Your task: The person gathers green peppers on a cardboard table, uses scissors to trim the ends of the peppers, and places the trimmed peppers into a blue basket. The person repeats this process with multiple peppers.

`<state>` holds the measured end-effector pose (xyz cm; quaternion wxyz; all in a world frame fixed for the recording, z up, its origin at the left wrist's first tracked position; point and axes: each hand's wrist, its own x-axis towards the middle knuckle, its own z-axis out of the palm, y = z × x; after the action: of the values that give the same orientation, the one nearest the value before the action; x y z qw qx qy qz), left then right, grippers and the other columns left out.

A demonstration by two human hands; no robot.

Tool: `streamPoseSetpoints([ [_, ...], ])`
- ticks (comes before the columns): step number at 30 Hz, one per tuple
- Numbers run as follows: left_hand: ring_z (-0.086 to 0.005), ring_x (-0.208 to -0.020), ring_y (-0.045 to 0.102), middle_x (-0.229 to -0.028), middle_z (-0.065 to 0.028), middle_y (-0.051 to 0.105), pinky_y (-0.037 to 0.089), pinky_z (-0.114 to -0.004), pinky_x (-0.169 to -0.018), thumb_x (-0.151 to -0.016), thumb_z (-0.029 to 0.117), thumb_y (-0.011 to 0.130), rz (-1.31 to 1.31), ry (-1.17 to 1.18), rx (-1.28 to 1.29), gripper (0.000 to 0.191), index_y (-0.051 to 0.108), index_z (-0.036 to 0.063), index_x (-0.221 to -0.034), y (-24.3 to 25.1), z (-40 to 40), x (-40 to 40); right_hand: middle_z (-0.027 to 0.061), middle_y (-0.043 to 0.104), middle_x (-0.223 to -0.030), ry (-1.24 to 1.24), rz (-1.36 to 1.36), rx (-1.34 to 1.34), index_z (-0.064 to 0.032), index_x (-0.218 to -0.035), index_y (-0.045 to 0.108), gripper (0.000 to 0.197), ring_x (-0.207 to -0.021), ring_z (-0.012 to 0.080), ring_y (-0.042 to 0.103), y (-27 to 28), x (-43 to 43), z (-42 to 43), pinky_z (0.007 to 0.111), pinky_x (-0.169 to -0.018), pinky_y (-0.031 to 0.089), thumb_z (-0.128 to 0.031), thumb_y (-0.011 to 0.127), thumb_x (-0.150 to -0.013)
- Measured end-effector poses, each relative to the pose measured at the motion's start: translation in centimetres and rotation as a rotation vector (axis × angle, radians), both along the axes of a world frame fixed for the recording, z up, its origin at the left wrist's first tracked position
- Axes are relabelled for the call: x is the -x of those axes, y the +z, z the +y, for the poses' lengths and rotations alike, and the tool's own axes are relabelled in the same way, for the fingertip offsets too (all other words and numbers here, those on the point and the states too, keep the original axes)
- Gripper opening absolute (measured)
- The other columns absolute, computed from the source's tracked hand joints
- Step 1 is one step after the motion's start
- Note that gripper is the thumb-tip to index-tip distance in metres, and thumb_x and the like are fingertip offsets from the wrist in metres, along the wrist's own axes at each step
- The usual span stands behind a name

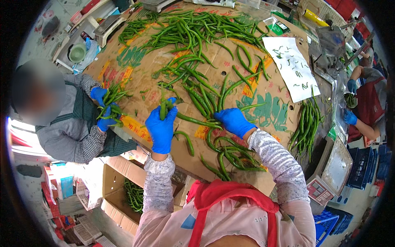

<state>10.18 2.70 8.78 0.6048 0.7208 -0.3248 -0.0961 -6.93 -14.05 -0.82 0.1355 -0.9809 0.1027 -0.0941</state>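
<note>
Blue gloves cover both of my hands over a cardboard-covered table. My left hand (161, 126) holds a few green chili peppers (163, 108) upright between thumb and fingers. On the right, my right hand (234, 122) rests at the lower ends of a spread of long green chili peppers (200, 100); its fingertips are partly hidden, so whether it grips one is unclear. Curled peppers (228, 154) lie nearer my body, below that hand. A large heap of green chili peppers (191, 29) covers the far part of the cardboard (142, 71). One curved pepper (186, 142) lies between my hands.
A co-worker at the left holds peppers (112, 102) in gloved hands. To the right are a neat pepper bundle (305, 126), a marked white sheet (291, 69) and a scale (338, 166). An open carton (120, 210) of peppers stands lower left. Another person works far right.
</note>
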Motion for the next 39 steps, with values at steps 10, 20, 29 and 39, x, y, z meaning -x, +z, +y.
streamPoseSetpoints([
  [10, -0.0083, -0.059, 0.052, -0.071, -0.0027, 0.06, 0.043, -0.023, -0.055, -0.075, 0.017, 0.068, 0.16, -0.141, -0.264, 0.022, 0.063, -0.0017, -0.086, -0.8, 0.0, -1.2, 0.0093, 0.057, -0.086, 0.103, 0.101, 0.027, -0.0124, -0.099, 0.061, 0.035, -0.074, 0.0275, 0.059, 4.0, 6.7, -0.6, 0.038, -0.057, 0.047, -0.003, 0.059, -0.066],
  [20, -0.0068, -0.053, 0.046, -0.063, 0.0004, 0.055, 0.036, -0.021, -0.048, -0.075, 0.025, 0.068, 0.436, -0.261, -0.319, 0.024, 0.061, 0.003, -0.08, -0.2, -1.6, -2.7, 0.01, 0.061, -0.099, -0.333, -0.599, -1.206, -0.0019, -0.108, 0.051, 0.023, -0.085, 0.0141, 0.056, 14.4, 7.1, -4.4, 0.026, -0.078, 0.044, -0.008, 0.053, -0.085],
  [29, -0.0115, -0.063, 0.056, -0.075, -0.0056, 0.062, 0.041, -0.023, -0.055, -0.08, 0.019, 0.062, 0.502, -0.367, -0.24, 0.022, 0.058, 0.0017, -0.092, 1.1, -1.3, -4.4, 0.0159, 0.06, -0.087, -0.214, -0.005, -0.191, -0.0123, -0.101, 0.059, 0.033, -0.08, 0.0332, 0.059, 8.5, 1.9, -3.9, 0.04, -0.069, 0.048, -0.022, 0.066, -0.071],
  [39, -0.0253, -0.068, 0.061, -0.071, -0.0121, 0.062, 0.046, -0.035, -0.057, -0.069, 0.016, 0.064, -0.495, -0.283, -0.466, 0.015, 0.062, 0.0062, -0.079, 2.6, -2.6, -4.4, 0.0133, 0.055, -0.072, 0.329, -0.018, 0.182, -0.0071, -0.085, 0.06, 0.018, -0.065, 0.0284, 0.057, 0.6, 0.8, -1.6, 0.039, -0.055, 0.046, -0.005, 0.056, -0.067],
])
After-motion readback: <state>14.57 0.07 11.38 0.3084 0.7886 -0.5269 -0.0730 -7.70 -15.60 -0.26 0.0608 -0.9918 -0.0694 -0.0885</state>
